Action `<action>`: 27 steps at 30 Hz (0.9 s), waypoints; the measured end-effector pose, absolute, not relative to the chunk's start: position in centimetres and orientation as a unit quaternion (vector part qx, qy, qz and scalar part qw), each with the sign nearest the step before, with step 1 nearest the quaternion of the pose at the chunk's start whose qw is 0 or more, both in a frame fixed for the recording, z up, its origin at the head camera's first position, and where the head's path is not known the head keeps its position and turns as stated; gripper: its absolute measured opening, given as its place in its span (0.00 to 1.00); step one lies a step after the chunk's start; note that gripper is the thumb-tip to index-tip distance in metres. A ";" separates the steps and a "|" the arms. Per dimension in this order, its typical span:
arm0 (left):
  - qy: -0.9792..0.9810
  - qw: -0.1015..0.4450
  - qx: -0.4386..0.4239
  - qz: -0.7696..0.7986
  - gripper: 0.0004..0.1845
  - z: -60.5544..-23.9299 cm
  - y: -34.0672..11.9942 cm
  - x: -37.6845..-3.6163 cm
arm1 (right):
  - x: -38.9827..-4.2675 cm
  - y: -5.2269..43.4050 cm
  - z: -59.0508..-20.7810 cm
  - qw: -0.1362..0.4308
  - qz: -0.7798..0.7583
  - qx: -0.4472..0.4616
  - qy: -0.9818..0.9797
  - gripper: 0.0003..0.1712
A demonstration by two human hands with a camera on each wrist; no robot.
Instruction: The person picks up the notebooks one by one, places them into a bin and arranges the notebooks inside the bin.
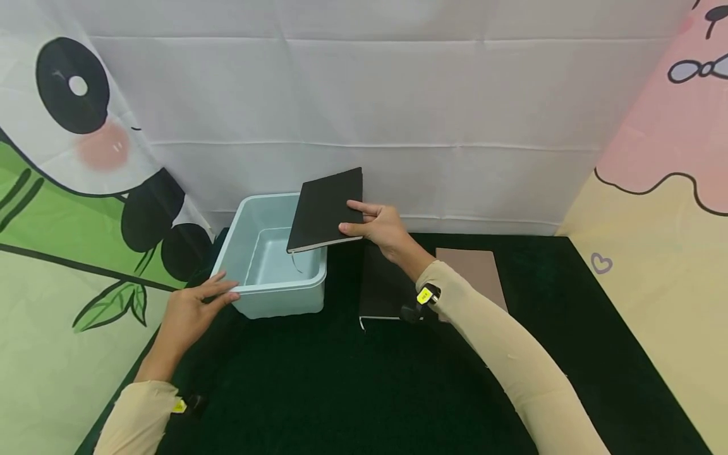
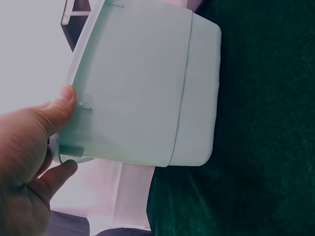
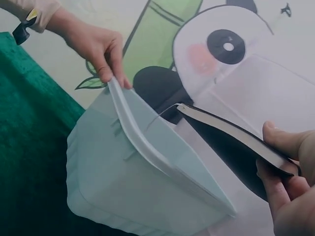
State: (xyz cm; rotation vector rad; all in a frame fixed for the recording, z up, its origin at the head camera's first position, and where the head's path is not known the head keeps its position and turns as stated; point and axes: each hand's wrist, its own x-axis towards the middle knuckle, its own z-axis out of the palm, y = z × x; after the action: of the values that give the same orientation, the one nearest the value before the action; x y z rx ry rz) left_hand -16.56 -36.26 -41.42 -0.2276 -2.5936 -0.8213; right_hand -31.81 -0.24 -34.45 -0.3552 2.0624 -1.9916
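Observation:
A black notebook [image 1: 327, 212] is pinched by its right edge in my right hand [image 1: 383, 230], thumb on one cover and fingers on the other. It is tilted above the right part of a light blue plastic bin [image 1: 284, 303], and a thin ribbon [image 3: 160, 117] hangs from it. My left hand [image 1: 190, 309] grips the bin's near left rim corner; in the left wrist view the thumb [image 2: 63, 101] presses the rim. The visible part of the bin's floor is bare. Under my right forearm a second black notebook [image 1: 383, 284] lies on the table, partly hidden.
A beige-pink notebook [image 1: 472, 268] lies to the right of the flat black one, partly covered by my sleeve. Dark green cloth [image 1: 318, 379] covers the table. A white fabric backdrop [image 1: 398, 95] stands close behind, with printed panels at both sides.

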 end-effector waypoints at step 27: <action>-0.935 0.185 -0.066 -0.294 0.14 -41.0 -36.1 -16.4 | -30.9 -9.4 -35.2 0.133 -0.618 -0.133 0.763 0.34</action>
State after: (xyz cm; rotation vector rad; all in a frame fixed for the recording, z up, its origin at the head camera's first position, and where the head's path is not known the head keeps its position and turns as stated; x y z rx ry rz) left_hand -16.38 -36.14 -41.04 -0.1868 -2.6353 -0.8294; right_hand -30.89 -9.36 -35.17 -0.3866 2.2128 -1.7929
